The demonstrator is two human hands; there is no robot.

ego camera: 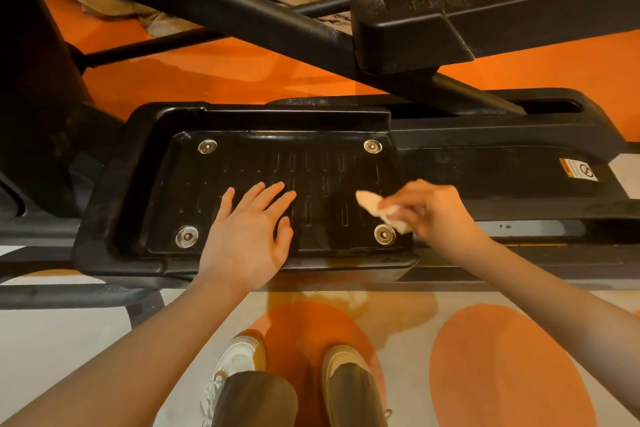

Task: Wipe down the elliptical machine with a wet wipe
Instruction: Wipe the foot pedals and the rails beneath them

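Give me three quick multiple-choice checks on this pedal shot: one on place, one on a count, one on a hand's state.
1. Where is the wet wipe?
A. On the floor by the shoes
B. In the right hand, over the near pedal's right end
C. On the far pedal

2. How many round metal bolts show on the near pedal?
A. Two
B. Four
C. Six

3. How is the left hand?
A. Flat on the pedal, fingers spread
B. Gripping the wipe
C. Closed in a fist

Answers: 1 B, the fingers pinch the wipe beside the lower right bolt. 2 B, one bolt sits at each corner. 3 A, the fingers lie straight and hold nothing.
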